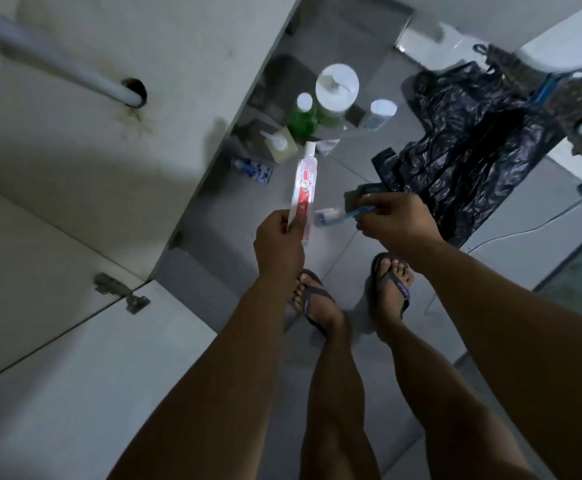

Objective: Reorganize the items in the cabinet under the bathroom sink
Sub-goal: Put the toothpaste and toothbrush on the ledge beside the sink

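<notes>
My left hand (278, 241) grips the lower end of a white and red toothpaste tube (304, 188), cap pointing away from me. My right hand (395, 220) pinches a blue toothbrush (348, 213) with a white head, and a dark flat object (362, 198) sits against its fingers. Both hands hover above the grey tiled floor in front of the open white cabinet (85, 157). On the floor stand a green bottle (302, 116), a large white-lidded green container (336, 91), a beige pump bottle (281, 144), a small clear bottle (379, 114) and a blue-patterned item (253, 168).
A white drain pipe (50, 53) runs into a hole in the cabinet's back panel. The open cabinet door (75, 358) with a metal hinge (123, 292) lies at lower left. Black plastic bags (469, 140) are heaped on the right. My feet in sandals (317, 303) stand below my hands.
</notes>
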